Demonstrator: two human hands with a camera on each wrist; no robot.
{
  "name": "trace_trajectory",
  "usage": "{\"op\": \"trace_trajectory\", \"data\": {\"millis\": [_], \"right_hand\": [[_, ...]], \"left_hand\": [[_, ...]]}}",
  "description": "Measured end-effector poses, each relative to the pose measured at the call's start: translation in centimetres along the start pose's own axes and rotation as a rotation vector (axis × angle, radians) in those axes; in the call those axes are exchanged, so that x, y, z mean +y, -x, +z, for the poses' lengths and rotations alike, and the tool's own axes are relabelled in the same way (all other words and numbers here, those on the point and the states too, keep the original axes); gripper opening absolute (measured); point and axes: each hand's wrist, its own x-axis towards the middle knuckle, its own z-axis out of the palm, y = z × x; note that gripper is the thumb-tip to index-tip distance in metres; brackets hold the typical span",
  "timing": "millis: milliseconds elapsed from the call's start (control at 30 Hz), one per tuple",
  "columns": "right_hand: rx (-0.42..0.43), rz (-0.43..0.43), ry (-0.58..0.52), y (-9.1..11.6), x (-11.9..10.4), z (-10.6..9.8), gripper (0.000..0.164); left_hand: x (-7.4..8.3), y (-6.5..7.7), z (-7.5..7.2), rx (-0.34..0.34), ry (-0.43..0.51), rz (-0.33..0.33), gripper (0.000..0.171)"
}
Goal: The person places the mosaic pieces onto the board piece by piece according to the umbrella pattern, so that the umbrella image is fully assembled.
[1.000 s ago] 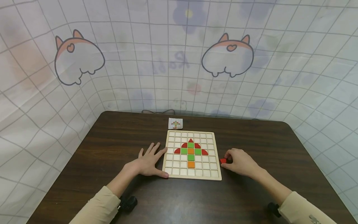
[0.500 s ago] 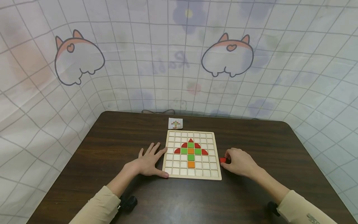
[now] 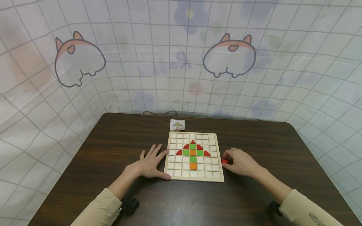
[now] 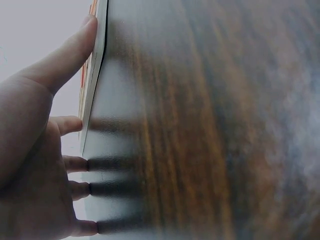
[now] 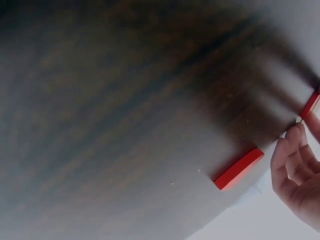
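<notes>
A square wooden grid board [image 3: 174, 172] lies on the table, with red, green and orange tiles set in its cells in a rocket-like shape. My left hand [image 3: 149, 164] spreads its fingers along the board's left side, the thumb on the near left corner and the index fingertip touching the edge. Just past the right edge, my right hand [image 3: 242, 162] pinches a red tile [image 3: 224, 161] between thumb and index finger. Its exact shape is partly hidden by the fingers. In the right wrist view, another red tile [image 5: 239, 169] lies on the table near the hand.
A small printed card [image 3: 177, 125] with a similar coloured pattern lies behind the board. The dark wooden table [image 3: 127, 128] has a curtain [image 3: 195, 91] with a grid print along its far side.
My right hand has shifted slightly left and away from me, and the red tile at its fingertips has moved a little with it. My left hand and the board stay put.
</notes>
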Motion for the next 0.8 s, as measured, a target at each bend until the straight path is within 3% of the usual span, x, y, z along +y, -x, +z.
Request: {"op": "trace_trajectory", "data": {"millis": [300, 533, 800], "right_hand": [[-0.050, -0.020, -0.034, -0.15, 0.28, -0.37, 0.017], [-0.036, -0.037, -0.043, 0.13, 0.49, -0.46, 0.023], [-0.008, 0.074, -0.002, 0.26, 0.12, -0.31, 0.037]], "left_hand": [[-0.09, 0.00, 0.06, 0.001, 0.003, 0.005, 0.113], [-0.17, -0.09, 0.09, 0.001, -0.001, 0.005, 0.113], [-0.02, -0.01, 0.13, 0.000, -0.001, 0.002, 0.114]]}}
